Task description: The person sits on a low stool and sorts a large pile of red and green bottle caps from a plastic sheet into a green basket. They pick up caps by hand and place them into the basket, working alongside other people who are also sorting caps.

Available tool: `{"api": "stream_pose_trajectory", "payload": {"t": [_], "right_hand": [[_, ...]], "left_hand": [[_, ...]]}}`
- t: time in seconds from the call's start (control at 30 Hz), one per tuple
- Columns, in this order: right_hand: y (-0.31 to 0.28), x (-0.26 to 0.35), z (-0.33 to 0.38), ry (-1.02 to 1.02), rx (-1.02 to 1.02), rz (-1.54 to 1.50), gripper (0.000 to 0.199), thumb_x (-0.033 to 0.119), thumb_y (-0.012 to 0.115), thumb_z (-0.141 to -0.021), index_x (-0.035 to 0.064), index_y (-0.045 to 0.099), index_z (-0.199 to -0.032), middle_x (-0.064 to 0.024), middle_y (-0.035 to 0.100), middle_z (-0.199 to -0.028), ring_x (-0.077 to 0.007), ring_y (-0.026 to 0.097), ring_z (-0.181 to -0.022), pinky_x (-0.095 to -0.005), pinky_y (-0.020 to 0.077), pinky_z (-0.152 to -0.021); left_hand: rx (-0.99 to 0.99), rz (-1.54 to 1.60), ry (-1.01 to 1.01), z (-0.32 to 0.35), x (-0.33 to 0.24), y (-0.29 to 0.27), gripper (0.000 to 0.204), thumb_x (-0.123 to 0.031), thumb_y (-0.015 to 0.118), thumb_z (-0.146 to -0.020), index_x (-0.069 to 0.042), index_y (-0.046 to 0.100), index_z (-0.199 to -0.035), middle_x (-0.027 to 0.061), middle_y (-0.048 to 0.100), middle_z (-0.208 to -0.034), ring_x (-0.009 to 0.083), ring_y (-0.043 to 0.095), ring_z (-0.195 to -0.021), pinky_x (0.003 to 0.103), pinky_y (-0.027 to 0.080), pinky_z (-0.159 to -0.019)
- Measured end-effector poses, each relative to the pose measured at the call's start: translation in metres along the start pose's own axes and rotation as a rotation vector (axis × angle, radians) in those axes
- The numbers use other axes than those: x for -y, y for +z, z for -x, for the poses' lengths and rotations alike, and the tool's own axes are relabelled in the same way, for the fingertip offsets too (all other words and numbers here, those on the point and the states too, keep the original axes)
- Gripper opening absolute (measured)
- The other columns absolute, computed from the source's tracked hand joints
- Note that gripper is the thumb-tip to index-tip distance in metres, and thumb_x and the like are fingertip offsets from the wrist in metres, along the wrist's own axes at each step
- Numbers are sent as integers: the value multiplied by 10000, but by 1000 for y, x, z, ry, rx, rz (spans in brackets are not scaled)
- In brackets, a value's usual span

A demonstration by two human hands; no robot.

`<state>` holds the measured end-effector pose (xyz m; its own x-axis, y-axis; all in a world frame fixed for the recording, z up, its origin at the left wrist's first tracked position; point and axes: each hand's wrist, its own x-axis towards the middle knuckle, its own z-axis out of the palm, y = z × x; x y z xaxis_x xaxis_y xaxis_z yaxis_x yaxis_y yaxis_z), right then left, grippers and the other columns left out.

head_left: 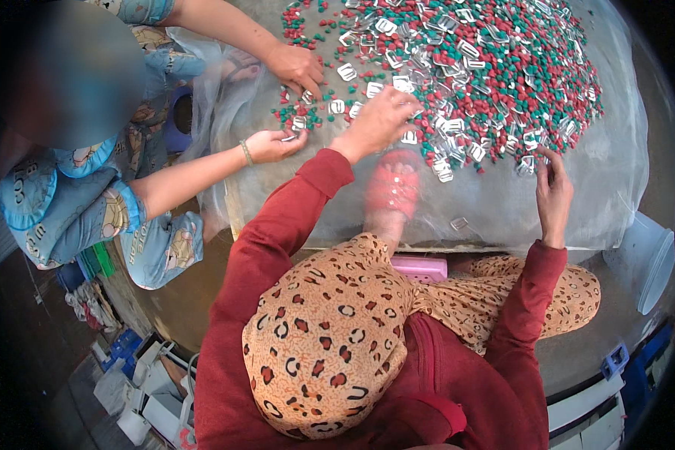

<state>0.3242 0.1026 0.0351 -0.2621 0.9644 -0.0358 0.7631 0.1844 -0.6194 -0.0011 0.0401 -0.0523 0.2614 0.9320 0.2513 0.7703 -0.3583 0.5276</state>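
Note:
A large pile of small red and green pieces [517,90], mixed with silver slide buckles [470,50], lies on a clear plastic sheet [502,210]. My left hand [379,124] reaches over the pile's near left side, among several loose buckles. Its fingers bend down and are partly blurred, so whether they grip anything cannot be made out. At the pile's near right edge is my right hand [553,191], its fingers stretched forward and somewhat apart. The fingertips are close beside a silver buckle [526,165]; no held piece shows.
At left, a co-worker's one hand [296,67] touches loose pieces; the other hand [277,145], palm up, has a buckle at its fingers. A foot in a red slipper [392,184] is between my arms. A pale blue bucket [645,259] stands right, a pink stool [420,268] below.

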Motion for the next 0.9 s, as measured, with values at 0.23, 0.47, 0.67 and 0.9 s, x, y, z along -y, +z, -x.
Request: {"api": "stream_pose_trajectory", "payload": {"t": [0.23,0.47,0.67,0.9], "right_hand": [[14,25,7,-211,349,64,293,139,617,-819,89,587,-1106,-171,634,-825,-293,610,-667,-383,462,-616],[119,203,26,-258,55,-673,392,141,700,-765,53,552,-1118,-110,562,-864,-218,570,-771,-336,463,-662],[133,233,31,-615,253,-718,103,10,603,-800,0,561,-893,-110,493,-801,-243,522,-724,-324,429,-638],[113,224,58,-494,728,-712,91,6,578,-808,-1,527,-882,-120,471,-784,-277,513,-708,-341,417,-628]], "left_hand": [[-4,32,-25,-34,-28,23,213,-92,625,-763,-76,616,-976,60,595,-946,247,522,-941,363,447,-835],[-673,-179,-260,-104,38,-63,244,-11,547,-731,-56,636,-953,137,570,-900,314,496,-914,413,415,-815],[-883,-104,-371,-98,72,-102,236,-24,548,-736,-47,643,-951,147,580,-888,304,523,-888,389,424,-820],[-1210,394,-685,-66,106,-119,233,-17,531,-740,-13,634,-949,95,599,-848,206,596,-756,324,485,-703]]}}
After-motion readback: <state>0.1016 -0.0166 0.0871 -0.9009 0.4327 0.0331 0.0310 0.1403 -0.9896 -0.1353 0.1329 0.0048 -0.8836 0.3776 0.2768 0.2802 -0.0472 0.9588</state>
